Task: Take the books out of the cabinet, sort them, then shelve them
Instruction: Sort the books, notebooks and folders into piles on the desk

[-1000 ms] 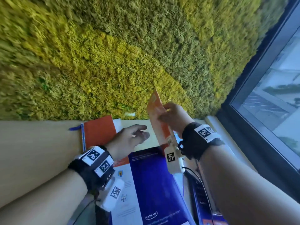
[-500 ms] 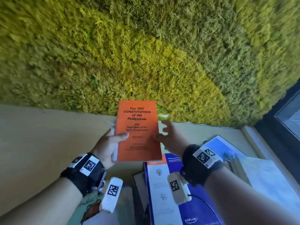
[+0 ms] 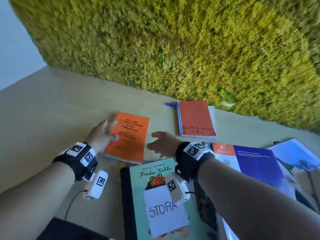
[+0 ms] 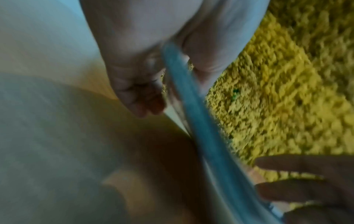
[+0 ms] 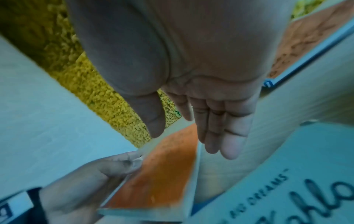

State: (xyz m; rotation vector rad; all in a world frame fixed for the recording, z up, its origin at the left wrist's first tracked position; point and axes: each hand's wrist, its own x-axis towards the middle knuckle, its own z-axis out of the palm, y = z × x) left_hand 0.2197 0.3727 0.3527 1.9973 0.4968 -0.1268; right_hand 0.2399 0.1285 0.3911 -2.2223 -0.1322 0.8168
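The left hand [image 3: 99, 135] pinches the orange book [image 3: 127, 136] by its left edge — thumb on top — low over the table [image 3: 43, 118], near the moss wall [image 3: 173, 40]. The right hand [image 3: 164, 144] hovers just right of it, fingers straight, holding nothing.

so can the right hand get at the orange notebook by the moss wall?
Probably yes: the right hand is open and holds nothing, and only bare tabletop lies between it and the orange notebook.

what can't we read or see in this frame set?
- Orange book title: motion-blurred in head view; left hand covers its edge.
- Frida Kahlo book cover art: hidden by a white "STORA" label and right wrist camera.
- Left wrist view: blurred throughout.
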